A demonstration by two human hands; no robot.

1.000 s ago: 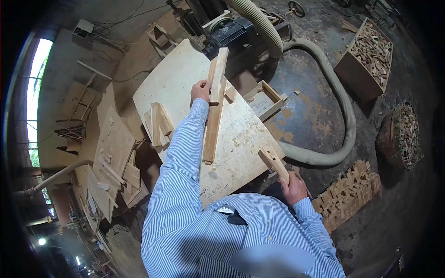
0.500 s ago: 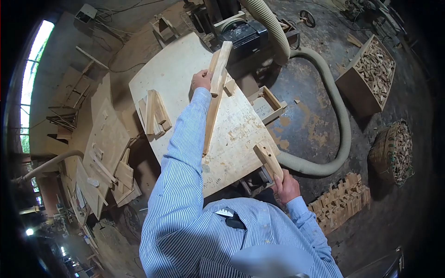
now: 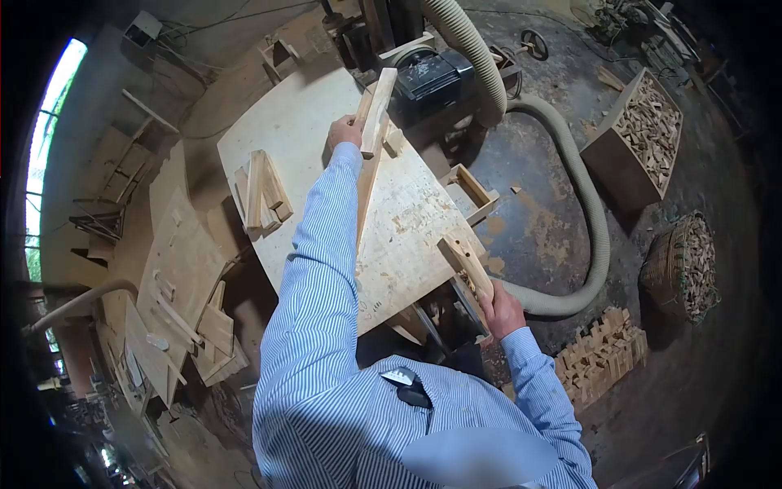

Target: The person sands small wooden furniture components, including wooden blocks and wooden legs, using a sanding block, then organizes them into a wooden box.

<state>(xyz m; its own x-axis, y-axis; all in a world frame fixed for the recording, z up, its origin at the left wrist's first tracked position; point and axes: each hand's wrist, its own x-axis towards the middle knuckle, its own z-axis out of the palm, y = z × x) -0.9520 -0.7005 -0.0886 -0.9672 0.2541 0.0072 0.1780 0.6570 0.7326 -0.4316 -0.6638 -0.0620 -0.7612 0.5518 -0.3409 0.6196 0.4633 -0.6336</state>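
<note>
My left hand (image 3: 346, 133) is at the far part of the pale wooden worktable (image 3: 309, 118), closed at the side of a light wooden block (image 3: 380, 110). The block lies along a long wooden strip (image 3: 368, 196) that runs down the tabletop toward me. A short wood piece (image 3: 392, 145) juts out on the strip's right side. At the table's near right edge, my right hand (image 3: 503, 311) grips the near end of a wooden bar (image 3: 468, 265). Dark holes show near the bar's far end, which rests over the tabletop.
Several wood pieces (image 3: 265, 191) lie on the table's left side. A motor (image 3: 436, 77) and a ribbed hose (image 3: 599, 212) stand beyond and to the right. Offcuts fill a box (image 3: 615, 167) and a basket (image 3: 664, 269); more blocks (image 3: 603, 354) are piled on the floor.
The whole view has shifted slightly, so the table sits a little higher and further left. Both hands keep nearly the same places relative to the table and their wood pieces.
</note>
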